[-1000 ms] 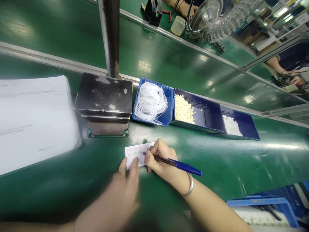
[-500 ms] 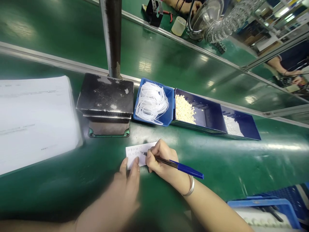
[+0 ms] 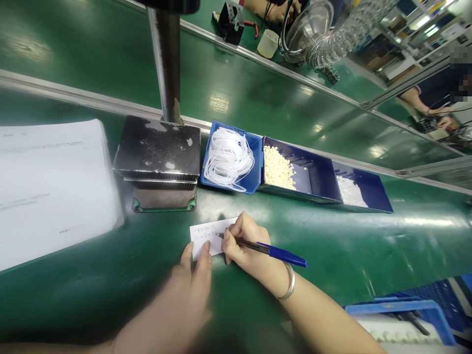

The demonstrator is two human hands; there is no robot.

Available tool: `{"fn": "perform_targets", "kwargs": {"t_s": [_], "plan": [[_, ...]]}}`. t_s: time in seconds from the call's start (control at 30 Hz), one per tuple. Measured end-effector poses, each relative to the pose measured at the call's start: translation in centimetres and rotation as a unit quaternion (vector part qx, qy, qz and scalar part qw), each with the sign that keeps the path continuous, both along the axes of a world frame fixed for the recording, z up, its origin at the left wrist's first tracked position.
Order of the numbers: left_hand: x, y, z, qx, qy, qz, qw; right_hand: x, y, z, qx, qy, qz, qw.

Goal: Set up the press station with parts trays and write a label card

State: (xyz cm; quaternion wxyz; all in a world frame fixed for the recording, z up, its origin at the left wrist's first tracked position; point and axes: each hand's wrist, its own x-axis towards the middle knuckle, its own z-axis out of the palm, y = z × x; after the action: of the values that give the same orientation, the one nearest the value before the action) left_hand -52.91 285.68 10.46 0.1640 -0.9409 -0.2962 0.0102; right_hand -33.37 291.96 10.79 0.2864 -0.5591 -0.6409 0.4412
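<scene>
A small white paper slip (image 3: 201, 247) lies on the green tabletop with two short lines of handwriting on it. My right hand (image 3: 247, 243) grips a ballpoint pen (image 3: 280, 253) with a blue cap on its back end. The pen's tip touches the slip at the end of the second line. My left hand (image 3: 193, 280) rests with fingers spread, two fingertips pressing the slip's lower left part. Some of the slip's right side is hidden behind my right hand.
Behind the slip stand a black metal box (image 3: 158, 147), a blue bin (image 3: 258, 162) of white tubing, a bin (image 3: 324, 182) of small cream rings and a bin (image 3: 379, 191) of white pieces. Papers (image 3: 55, 187) lie left, a blue tray (image 3: 398, 307) lower right. Co-workers' hands show beyond.
The pen tip has moved slightly along the second line, adding a little to the writing. The whole view has shifted slightly; my left hand keeps its place on the slip.
</scene>
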Motion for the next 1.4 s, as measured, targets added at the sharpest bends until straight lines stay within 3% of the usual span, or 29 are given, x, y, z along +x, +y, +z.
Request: {"fn": "perform_targets", "kwargs": {"t_s": [0.4,0.77,1.03,1.4], "plan": [[0.0,0.0,-0.2,-0.002,-0.016,0.008,1.0,-0.1,0.0,0.2,0.009,-0.015,-0.004,1.0],[-0.2,-0.1,0.0,0.008,0.006,0.007,1.0,1.2,-0.5,-1.2,0.036,0.055,-0.025,0.998],[-0.3,-0.2,0.3,-0.018,0.013,0.015,1.0,0.3,0.1,-0.3,0.038,0.004,0.017,0.999],[-0.6,-0.4,0.1,-0.068,-0.001,0.025,0.997,0.5,-0.1,-0.4,0.049,0.025,-0.014,0.998]]}}
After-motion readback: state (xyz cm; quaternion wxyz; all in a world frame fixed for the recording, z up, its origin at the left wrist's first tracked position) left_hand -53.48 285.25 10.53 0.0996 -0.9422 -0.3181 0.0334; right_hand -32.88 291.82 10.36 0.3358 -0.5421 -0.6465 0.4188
